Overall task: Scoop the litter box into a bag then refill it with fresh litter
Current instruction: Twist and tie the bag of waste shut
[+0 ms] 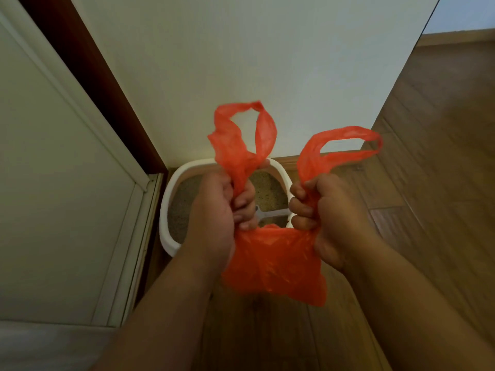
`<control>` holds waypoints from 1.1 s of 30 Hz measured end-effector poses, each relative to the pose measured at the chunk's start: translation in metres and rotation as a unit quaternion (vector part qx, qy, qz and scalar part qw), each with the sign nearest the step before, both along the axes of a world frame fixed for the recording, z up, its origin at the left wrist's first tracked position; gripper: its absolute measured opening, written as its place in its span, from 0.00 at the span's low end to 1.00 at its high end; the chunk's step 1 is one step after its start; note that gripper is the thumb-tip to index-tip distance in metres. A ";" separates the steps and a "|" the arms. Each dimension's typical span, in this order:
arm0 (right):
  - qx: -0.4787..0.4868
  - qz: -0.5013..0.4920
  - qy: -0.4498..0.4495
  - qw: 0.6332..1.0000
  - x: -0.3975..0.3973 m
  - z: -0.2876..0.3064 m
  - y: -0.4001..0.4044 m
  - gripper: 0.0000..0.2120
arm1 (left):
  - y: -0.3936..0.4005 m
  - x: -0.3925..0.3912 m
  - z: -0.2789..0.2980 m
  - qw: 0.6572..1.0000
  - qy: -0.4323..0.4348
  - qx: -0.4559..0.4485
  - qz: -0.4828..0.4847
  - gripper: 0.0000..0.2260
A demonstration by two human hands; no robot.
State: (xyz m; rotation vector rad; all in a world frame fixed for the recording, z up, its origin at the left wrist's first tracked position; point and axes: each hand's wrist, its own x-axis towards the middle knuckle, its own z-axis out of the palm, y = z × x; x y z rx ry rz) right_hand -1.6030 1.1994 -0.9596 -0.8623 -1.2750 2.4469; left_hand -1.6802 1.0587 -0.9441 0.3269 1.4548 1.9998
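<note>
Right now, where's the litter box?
In the head view the litter box sits on the wood floor in the corner, against the wall and beside the door frame, behind the hands holding the bag.

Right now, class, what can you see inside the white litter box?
Inside the litter box: sandy litter and part of a white scoop. The hands and orange bag cover the near part.
</note>
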 end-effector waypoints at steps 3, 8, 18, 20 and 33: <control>0.072 0.030 -0.051 0.996 0.001 -0.003 -0.004 0.05 | 0.002 0.000 0.001 0.998 0.049 -0.036 -0.036 0.13; 0.104 0.079 -0.032 0.991 0.006 0.000 -0.008 0.05 | -0.001 0.013 0.002 0.978 0.182 -0.083 -0.059 0.22; -0.003 0.195 0.105 0.975 0.009 0.007 -0.019 0.12 | -0.006 0.002 -0.001 0.945 0.280 -0.168 -0.011 0.10; 0.012 0.155 0.093 0.983 0.005 0.003 -0.021 0.14 | -0.005 0.003 -0.004 0.943 0.277 -0.183 0.006 0.16; 0.020 -0.016 0.043 0.999 0.002 0.005 -0.010 0.14 | 0.000 0.012 -0.005 0.875 0.440 -0.192 0.056 0.20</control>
